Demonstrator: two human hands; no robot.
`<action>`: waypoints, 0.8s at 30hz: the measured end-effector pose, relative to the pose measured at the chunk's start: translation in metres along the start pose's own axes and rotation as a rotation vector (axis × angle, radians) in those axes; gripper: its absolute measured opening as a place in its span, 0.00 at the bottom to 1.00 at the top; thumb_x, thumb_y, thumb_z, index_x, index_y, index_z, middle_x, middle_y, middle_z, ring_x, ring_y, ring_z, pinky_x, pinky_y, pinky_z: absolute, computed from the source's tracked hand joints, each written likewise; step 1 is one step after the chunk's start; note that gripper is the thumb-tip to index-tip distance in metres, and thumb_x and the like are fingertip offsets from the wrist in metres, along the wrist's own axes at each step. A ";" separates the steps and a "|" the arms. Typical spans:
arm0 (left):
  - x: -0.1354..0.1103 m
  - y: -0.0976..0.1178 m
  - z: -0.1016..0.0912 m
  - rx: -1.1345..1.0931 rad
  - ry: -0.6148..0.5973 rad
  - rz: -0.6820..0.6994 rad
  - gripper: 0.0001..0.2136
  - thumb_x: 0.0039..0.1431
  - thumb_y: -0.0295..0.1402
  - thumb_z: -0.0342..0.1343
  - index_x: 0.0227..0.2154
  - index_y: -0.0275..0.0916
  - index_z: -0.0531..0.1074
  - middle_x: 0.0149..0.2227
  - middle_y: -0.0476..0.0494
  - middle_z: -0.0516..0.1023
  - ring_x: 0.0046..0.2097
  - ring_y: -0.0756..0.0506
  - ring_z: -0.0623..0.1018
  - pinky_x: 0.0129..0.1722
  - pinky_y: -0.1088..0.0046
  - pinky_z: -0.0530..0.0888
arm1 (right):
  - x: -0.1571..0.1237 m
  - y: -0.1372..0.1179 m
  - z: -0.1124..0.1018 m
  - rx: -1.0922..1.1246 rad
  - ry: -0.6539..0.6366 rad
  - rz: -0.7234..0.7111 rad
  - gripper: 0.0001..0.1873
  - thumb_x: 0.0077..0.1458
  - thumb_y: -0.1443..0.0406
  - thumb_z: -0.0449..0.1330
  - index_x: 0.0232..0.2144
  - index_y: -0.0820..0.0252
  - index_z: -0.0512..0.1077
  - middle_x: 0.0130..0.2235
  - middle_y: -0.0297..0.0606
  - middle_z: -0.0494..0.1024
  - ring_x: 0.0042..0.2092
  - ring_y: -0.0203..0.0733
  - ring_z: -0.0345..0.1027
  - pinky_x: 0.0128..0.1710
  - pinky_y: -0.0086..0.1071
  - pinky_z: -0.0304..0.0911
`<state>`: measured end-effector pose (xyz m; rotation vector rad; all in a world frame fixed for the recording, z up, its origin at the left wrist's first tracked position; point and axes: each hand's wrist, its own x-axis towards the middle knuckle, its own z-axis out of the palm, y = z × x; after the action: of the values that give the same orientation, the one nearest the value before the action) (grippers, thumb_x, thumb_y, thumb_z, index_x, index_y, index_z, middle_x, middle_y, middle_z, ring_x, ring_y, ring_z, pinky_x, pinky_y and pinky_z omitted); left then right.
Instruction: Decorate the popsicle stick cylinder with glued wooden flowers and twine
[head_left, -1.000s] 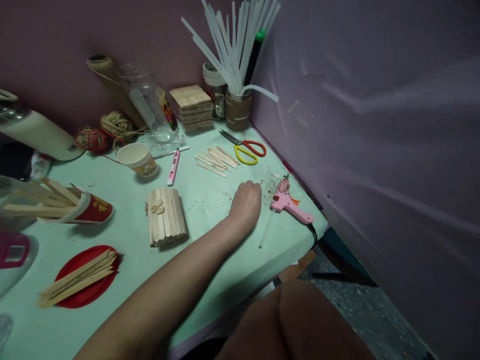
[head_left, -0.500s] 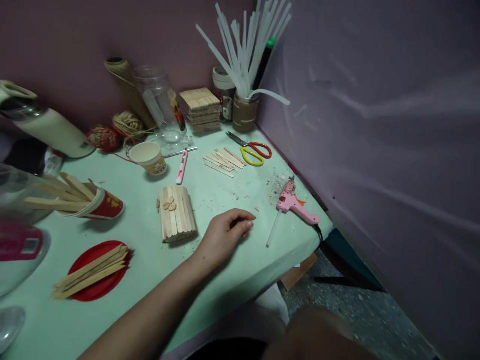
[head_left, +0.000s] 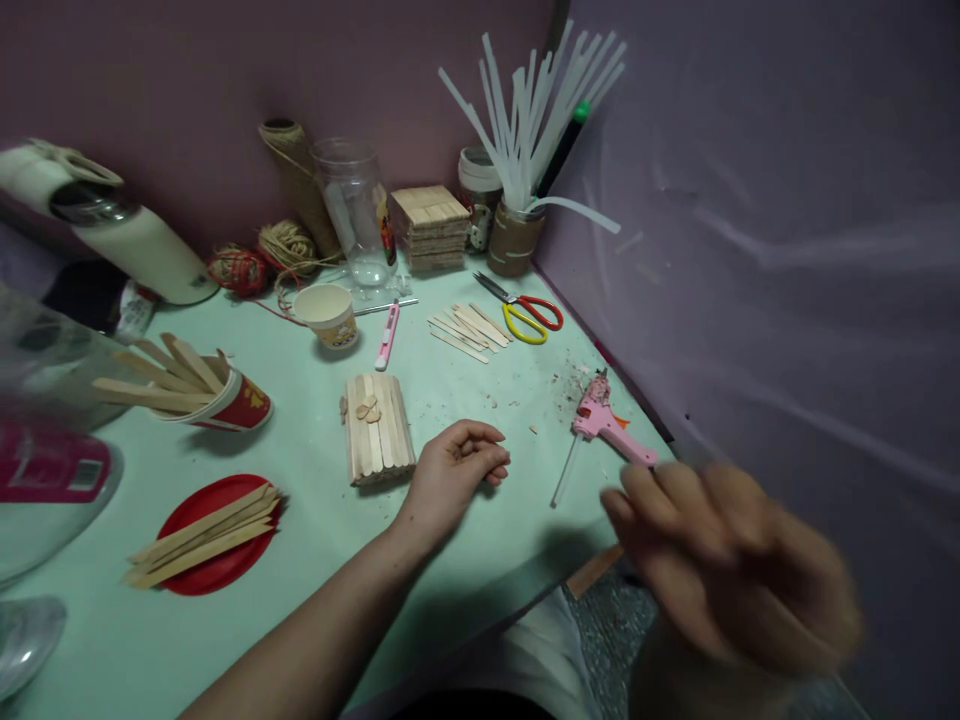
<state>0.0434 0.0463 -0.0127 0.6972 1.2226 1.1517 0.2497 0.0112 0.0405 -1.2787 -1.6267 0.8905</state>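
Evidently we are between grips: our left hand (head_left: 457,470) rests half curled, empty, on the mint-green table (head_left: 315,520) beside the glued block of wooden craft sticks (head_left: 379,440). Our right hand (head_left: 720,560) is blurred near the pink hot-glue gun (head_left: 611,430), and we cannot tell its grasp. Lifting either thing calls for a fresh hold.

Pale mint green all over the flat tabletop (head_left: 300,510). Light natural wood on the glued block of flat craft sticks (head_left: 377,440). Candy pink on the plastic glue gun (head_left: 609,428), orange at its trigger. One red loop and one yellow on the steel scissors (head_left: 529,315). Plain red for the round plastic plate (head_left: 196,503); red with yellow print for the tipped paper cup (head_left: 244,405); cream with a yellow cartoon print for the upright paper cup (head_left: 330,318). Dusky mauve on the back wall (head_left: 187,70), lilac on the side sheet (head_left: 787,250).
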 end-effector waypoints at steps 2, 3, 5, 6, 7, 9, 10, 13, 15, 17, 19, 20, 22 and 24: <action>0.001 -0.002 0.000 -0.019 -0.014 -0.014 0.08 0.45 0.33 0.66 0.27 0.36 0.76 0.22 0.48 0.77 0.25 0.50 0.75 0.28 0.73 0.72 | 0.031 0.023 0.001 0.012 0.049 0.057 0.17 0.63 0.51 0.49 0.44 0.49 0.72 0.41 0.41 0.79 0.44 0.51 0.74 0.45 0.50 0.68; 0.001 -0.004 0.000 -0.033 -0.021 -0.023 0.08 0.46 0.33 0.66 0.27 0.35 0.76 0.23 0.47 0.78 0.25 0.50 0.75 0.29 0.73 0.72 | 0.042 0.036 -0.001 -0.096 0.085 0.083 0.16 0.61 0.52 0.54 0.45 0.51 0.72 0.45 0.43 0.78 0.46 0.51 0.73 0.47 0.49 0.67; 0.001 -0.006 0.001 -0.088 -0.025 -0.052 0.10 0.46 0.35 0.67 0.29 0.34 0.77 0.26 0.45 0.79 0.27 0.50 0.76 0.30 0.73 0.73 | 0.056 0.063 -0.008 -0.457 0.154 0.039 0.21 0.57 0.51 0.58 0.46 0.57 0.73 0.51 0.49 0.75 0.52 0.56 0.68 0.54 0.52 0.61; 0.001 -0.007 0.001 -0.123 -0.021 -0.071 0.11 0.46 0.36 0.67 0.30 0.34 0.77 0.27 0.44 0.80 0.28 0.50 0.77 0.31 0.73 0.73 | 0.059 0.076 -0.012 -0.600 0.157 0.006 0.23 0.57 0.50 0.58 0.46 0.61 0.73 0.52 0.53 0.74 0.55 0.60 0.65 0.56 0.54 0.57; 0.001 -0.008 0.001 -0.157 -0.014 -0.092 0.12 0.45 0.36 0.68 0.31 0.34 0.77 0.28 0.43 0.80 0.29 0.50 0.77 0.32 0.73 0.73 | 0.060 0.088 -0.015 -0.686 0.141 -0.001 0.26 0.57 0.49 0.56 0.47 0.63 0.73 0.52 0.56 0.74 0.55 0.61 0.64 0.56 0.55 0.57; 0.001 -0.008 0.001 -0.203 -0.001 -0.133 0.14 0.43 0.36 0.70 0.31 0.33 0.77 0.29 0.43 0.80 0.30 0.50 0.77 0.33 0.73 0.73 | 0.062 0.106 -0.019 -0.760 0.080 -0.012 0.29 0.58 0.48 0.54 0.49 0.66 0.73 0.52 0.58 0.73 0.55 0.62 0.64 0.55 0.55 0.58; 0.001 -0.008 0.001 -0.214 0.003 -0.148 0.15 0.42 0.36 0.71 0.31 0.33 0.76 0.29 0.43 0.80 0.31 0.50 0.77 0.34 0.73 0.73 | 0.063 0.113 -0.019 -0.780 0.052 -0.023 0.29 0.59 0.48 0.53 0.50 0.67 0.72 0.53 0.58 0.73 0.54 0.62 0.63 0.55 0.55 0.58; 0.000 -0.008 0.001 -0.220 0.008 -0.166 0.15 0.41 0.35 0.71 0.29 0.33 0.76 0.29 0.43 0.80 0.31 0.50 0.77 0.34 0.73 0.73 | 0.067 0.123 -0.017 -0.820 -0.011 -0.049 0.28 0.59 0.50 0.54 0.51 0.65 0.72 0.52 0.55 0.74 0.52 0.61 0.63 0.54 0.53 0.59; 0.000 -0.007 0.001 -0.213 0.010 -0.165 0.14 0.41 0.35 0.71 0.29 0.33 0.76 0.29 0.44 0.79 0.30 0.50 0.76 0.33 0.73 0.72 | 0.071 0.125 -0.016 -0.836 -0.022 -0.043 0.26 0.59 0.51 0.54 0.50 0.64 0.73 0.49 0.54 0.74 0.49 0.60 0.64 0.52 0.52 0.60; 0.000 -0.007 0.001 -0.204 0.012 -0.159 0.13 0.41 0.35 0.71 0.28 0.33 0.76 0.28 0.45 0.78 0.30 0.51 0.75 0.33 0.73 0.71 | 0.073 0.123 -0.016 -0.838 -0.022 -0.039 0.25 0.59 0.52 0.54 0.48 0.64 0.74 0.46 0.54 0.74 0.47 0.59 0.65 0.50 0.51 0.61; 0.000 -0.006 0.001 -0.193 0.012 -0.149 0.13 0.41 0.34 0.70 0.28 0.34 0.77 0.27 0.46 0.77 0.30 0.51 0.74 0.33 0.73 0.70 | 0.073 0.120 -0.017 -0.822 -0.020 -0.042 0.23 0.59 0.53 0.54 0.47 0.63 0.74 0.43 0.53 0.75 0.45 0.58 0.66 0.49 0.51 0.61; 0.001 -0.006 0.001 -0.187 0.012 -0.145 0.12 0.41 0.34 0.70 0.28 0.34 0.77 0.27 0.46 0.77 0.30 0.51 0.74 0.33 0.73 0.70 | 0.072 0.117 -0.018 -0.802 -0.017 -0.042 0.22 0.59 0.53 0.54 0.46 0.62 0.74 0.42 0.52 0.75 0.44 0.57 0.66 0.48 0.51 0.62; 0.001 -0.007 0.001 -0.183 0.014 -0.140 0.12 0.42 0.34 0.70 0.29 0.34 0.77 0.27 0.46 0.76 0.29 0.51 0.73 0.32 0.73 0.69 | 0.068 0.109 -0.020 -0.714 -0.014 -0.029 0.20 0.58 0.53 0.56 0.46 0.60 0.74 0.42 0.50 0.75 0.44 0.56 0.67 0.47 0.49 0.63; 0.001 -0.007 0.001 -0.193 0.012 -0.142 0.11 0.42 0.33 0.69 0.29 0.34 0.77 0.27 0.46 0.76 0.29 0.52 0.72 0.32 0.74 0.67 | 0.062 0.098 -0.023 -0.556 -0.020 -0.004 0.20 0.58 0.54 0.56 0.47 0.58 0.73 0.45 0.48 0.75 0.46 0.54 0.68 0.45 0.44 0.65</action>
<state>0.0464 0.0455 -0.0190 0.4519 1.1345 1.1385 0.2999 0.0935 -0.0274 -1.6358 -1.9699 0.4548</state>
